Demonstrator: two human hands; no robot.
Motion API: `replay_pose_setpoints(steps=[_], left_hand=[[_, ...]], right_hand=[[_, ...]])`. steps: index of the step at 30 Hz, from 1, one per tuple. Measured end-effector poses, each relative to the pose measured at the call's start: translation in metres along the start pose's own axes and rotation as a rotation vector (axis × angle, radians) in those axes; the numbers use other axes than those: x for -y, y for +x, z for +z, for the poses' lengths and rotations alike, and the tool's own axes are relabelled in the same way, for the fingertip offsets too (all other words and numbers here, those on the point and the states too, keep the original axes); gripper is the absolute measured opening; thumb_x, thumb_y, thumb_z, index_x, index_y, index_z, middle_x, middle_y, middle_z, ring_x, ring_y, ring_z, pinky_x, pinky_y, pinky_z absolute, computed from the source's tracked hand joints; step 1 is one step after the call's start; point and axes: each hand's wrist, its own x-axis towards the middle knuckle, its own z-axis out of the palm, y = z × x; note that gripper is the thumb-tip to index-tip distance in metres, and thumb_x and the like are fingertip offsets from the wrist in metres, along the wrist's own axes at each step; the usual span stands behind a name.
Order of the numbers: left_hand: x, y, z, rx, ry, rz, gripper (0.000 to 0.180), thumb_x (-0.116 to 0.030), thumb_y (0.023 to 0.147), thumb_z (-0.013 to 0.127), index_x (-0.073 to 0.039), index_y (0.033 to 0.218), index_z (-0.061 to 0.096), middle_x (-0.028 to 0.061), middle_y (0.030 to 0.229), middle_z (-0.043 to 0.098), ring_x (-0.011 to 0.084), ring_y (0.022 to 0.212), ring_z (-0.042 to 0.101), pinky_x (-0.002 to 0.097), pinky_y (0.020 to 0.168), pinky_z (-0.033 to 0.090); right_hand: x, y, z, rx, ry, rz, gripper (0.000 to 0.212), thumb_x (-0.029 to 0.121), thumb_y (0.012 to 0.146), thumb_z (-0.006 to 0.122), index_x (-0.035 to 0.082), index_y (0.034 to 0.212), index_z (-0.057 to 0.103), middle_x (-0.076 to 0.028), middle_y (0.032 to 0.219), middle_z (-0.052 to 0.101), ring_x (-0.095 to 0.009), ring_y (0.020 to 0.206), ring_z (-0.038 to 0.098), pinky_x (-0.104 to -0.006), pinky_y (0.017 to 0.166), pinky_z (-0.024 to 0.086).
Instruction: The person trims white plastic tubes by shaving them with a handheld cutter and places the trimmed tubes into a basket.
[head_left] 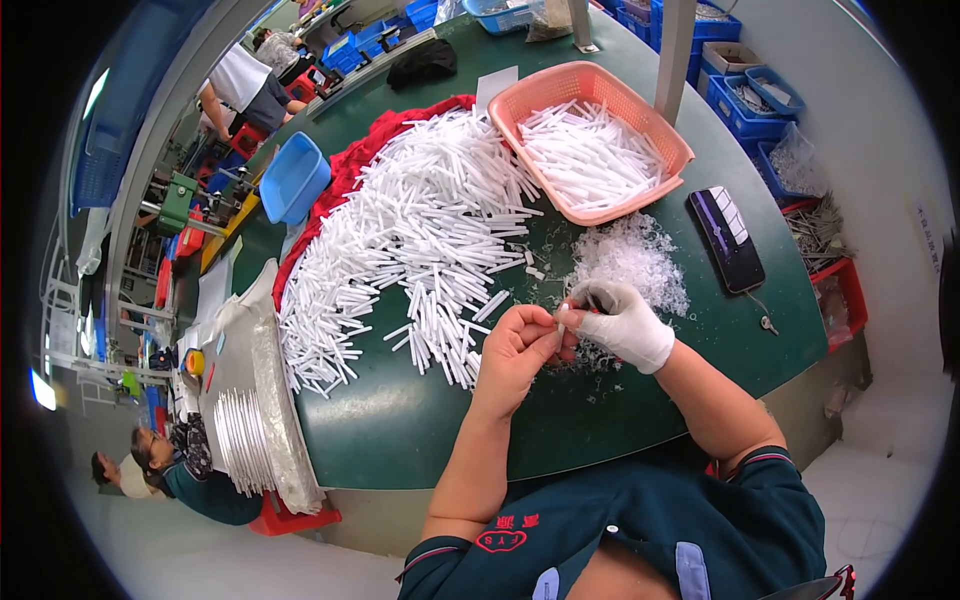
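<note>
My left hand [518, 350] is bare and pinches a small white plastic tube [561, 322] at its fingertips. My right hand [622, 322] wears a white glove and meets the left hand at that tube; a red-handled tool seems to sit in it, mostly hidden. Both hands hover over the green table [420, 420], just right of a big heap of white tubes [420, 225]. A mound of small clear trimmings [635, 260] lies right behind the gloved hand.
A pink basket [560, 95] with white tubes stands at the back. A phone [727, 238] lies to the right, a blue bin [293, 180] and red cloth [350, 170] to the left. Bagged white pieces [255, 430] sit at the left edge. Other people work beyond the table.
</note>
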Motion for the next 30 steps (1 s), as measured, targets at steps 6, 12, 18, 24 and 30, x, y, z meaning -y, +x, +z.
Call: replay_pose_setpoints(steps=[6, 12, 18, 24, 30], left_hand=[[0.002, 0.0, 0.001, -0.002, -0.012, 0.011, 0.021, -0.002, 0.086, 0.059, -0.002, 0.105, 0.05, 0.0097, 0.091, 0.065, 0.0139, 0.081, 0.063, 0.0232, 0.072, 0.047], [0.003, 0.0, 0.004, -0.024, 0.027, -0.008, 0.028, 0.002, 0.082, 0.062, 0.002, 0.108, 0.053, 0.01, 0.093, 0.065, 0.0143, 0.085, 0.062, 0.0246, 0.077, 0.048], [0.003, -0.004, 0.013, -0.171, 0.438, 0.143, 0.023, -0.002, 0.082, 0.064, 0.003, 0.103, 0.059, 0.0068, 0.088, 0.065, 0.0103, 0.079, 0.06, 0.0224, 0.072, 0.048], [0.001, -0.008, 0.014, -0.234, 0.655, 0.206, 0.016, -0.003, 0.082, 0.063, 0.001, 0.097, 0.062, 0.0043, 0.083, 0.063, 0.0078, 0.071, 0.058, 0.0217, 0.064, 0.046], [-0.01, -0.009, -0.005, -0.048, 0.137, -0.083, 0.017, -0.001, 0.083, 0.059, 0.001, 0.1, 0.061, 0.0028, 0.083, 0.063, 0.0071, 0.076, 0.056, 0.0194, 0.069, 0.043]], right_hand=[[-0.007, -0.002, 0.005, -0.025, -0.002, -0.096, 0.009, 0.006, 0.083, 0.062, -0.001, 0.083, 0.058, -0.005, 0.065, 0.058, -0.01, 0.06, 0.058, -0.0251, 0.055, 0.046], [-0.011, -0.002, 0.003, -0.163, -0.41, -0.394, 0.008, 0.006, 0.079, 0.064, 0.002, 0.076, 0.058, -0.006, 0.059, 0.055, -0.009, 0.054, 0.05, -0.0255, 0.051, 0.043], [-0.015, 0.0, -0.003, -0.138, -0.332, -0.256, 0.006, 0.003, 0.077, 0.063, 0.001, 0.076, 0.057, -0.003, 0.059, 0.05, -0.006, 0.058, 0.048, -0.0236, 0.054, 0.043], [-0.004, -0.007, 0.005, -0.148, -0.482, -0.361, 0.007, 0.003, 0.078, 0.063, 0.001, 0.077, 0.057, 0.003, 0.062, 0.05, -0.005, 0.058, 0.042, -0.0212, 0.052, 0.037], [0.006, -0.003, -0.014, -0.313, 0.201, -0.01, 0.01, 0.011, 0.081, 0.064, 0.007, 0.079, 0.056, 0.006, 0.06, 0.046, -0.002, 0.046, 0.038, -0.0184, 0.041, 0.028]])
